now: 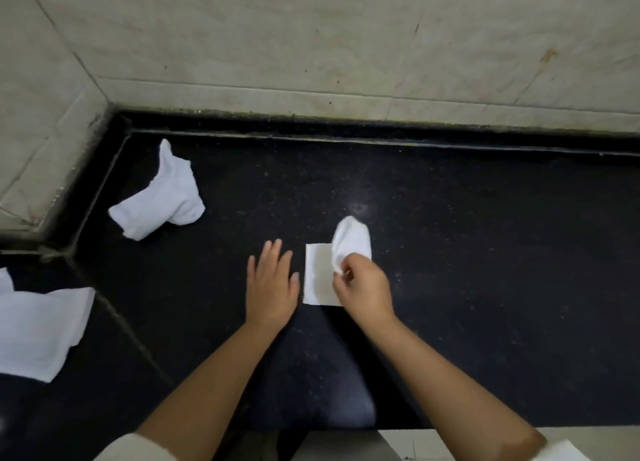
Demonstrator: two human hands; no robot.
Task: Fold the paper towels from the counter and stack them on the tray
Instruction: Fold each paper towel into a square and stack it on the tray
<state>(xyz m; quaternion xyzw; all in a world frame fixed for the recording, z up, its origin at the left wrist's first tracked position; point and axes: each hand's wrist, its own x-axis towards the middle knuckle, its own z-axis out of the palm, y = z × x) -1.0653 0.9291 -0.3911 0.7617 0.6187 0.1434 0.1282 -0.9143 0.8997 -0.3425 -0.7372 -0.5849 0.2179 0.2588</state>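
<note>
A white paper towel (318, 277) lies partly folded on the black counter (485, 252) in the middle of the head view. My right hand (363, 287) pinches its right part, which is lifted and curls up over the flat part. My left hand (272, 284) rests flat on the counter just left of the towel, fingers spread, holding nothing. A crumpled white towel (162, 197) lies at the back left near the corner. Flat white towels (38, 329) lie at the left edge of the view. No tray can be made out.
Beige tiled walls (311, 38) close the counter at the back and left, meeting in a corner. The counter's front edge (450, 429) runs below my forearms, with a pale floor beyond it.
</note>
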